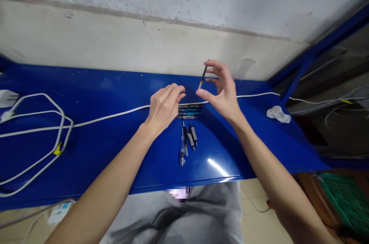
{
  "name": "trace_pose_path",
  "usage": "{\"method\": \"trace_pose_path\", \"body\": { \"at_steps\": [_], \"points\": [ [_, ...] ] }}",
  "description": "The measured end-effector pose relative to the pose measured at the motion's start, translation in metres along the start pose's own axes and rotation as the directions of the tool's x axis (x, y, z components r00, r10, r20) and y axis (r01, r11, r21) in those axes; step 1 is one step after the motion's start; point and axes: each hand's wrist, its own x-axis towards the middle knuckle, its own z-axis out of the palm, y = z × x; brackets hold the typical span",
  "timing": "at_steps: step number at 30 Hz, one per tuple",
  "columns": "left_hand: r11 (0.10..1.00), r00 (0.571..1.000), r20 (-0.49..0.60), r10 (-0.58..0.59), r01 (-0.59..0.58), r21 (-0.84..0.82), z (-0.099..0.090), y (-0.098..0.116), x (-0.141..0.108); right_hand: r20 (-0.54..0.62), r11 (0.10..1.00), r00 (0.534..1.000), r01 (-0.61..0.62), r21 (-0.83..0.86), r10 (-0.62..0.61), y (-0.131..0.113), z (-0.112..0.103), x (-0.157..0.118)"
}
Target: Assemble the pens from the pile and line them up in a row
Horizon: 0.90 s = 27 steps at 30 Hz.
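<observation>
My right hand (221,90) is raised above the blue shelf, gripping a thin pen refill (203,75) between thumb and fingertip. The refill is dark, with a yellowish band and a pale lower end. My left hand (165,105) is closed with fingertips pinched together; whatever may be in them is hidden. Beside it lies a row of pens (190,112), one bright blue, partly covered by the hand. Nearer to me are loose pen parts: a clear barrel (182,148), a grey grip piece (190,141), another grey grip piece (193,133) and a second refill (186,148).
A white cable (115,116) runs across the blue shelf (115,167) behind the pens, with loops at the left. Crumpled white tissue (278,114) lies at the right. A wall (115,40) closes off the back, and a blue metal post (300,71) stands at right.
</observation>
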Motion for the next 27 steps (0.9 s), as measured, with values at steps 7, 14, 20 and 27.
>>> {"method": "trace_pose_path", "body": {
  "at_steps": [7, 14, 20, 27],
  "points": [
    [0.993, 0.989, 0.138, 0.048, -0.033, -0.109, 0.001, 0.01, -0.001, 0.009, 0.999, 0.999, 0.048, 0.006, -0.048, 0.022, 0.029, -0.019],
    [0.982, 0.975, 0.223, -0.002, 0.044, -0.183, 0.001, 0.014, -0.005, -0.06, 0.997, 0.998, 0.022, -0.076, -0.026, 0.024, 0.026, -0.021],
    [0.963, 0.964, 0.267, 0.014, 0.058, -0.262, 0.0, 0.015, -0.003, -0.111, 0.996, 0.991, 0.069, -0.06, -0.075, 0.025, 0.028, -0.023],
    [0.957, 0.928, 0.371, -0.022, 0.127, -0.261, -0.001, 0.012, -0.006, -0.17, 0.985, 0.972, 0.15, -0.087, -0.163, 0.029, 0.029, -0.022]
  ]
}}
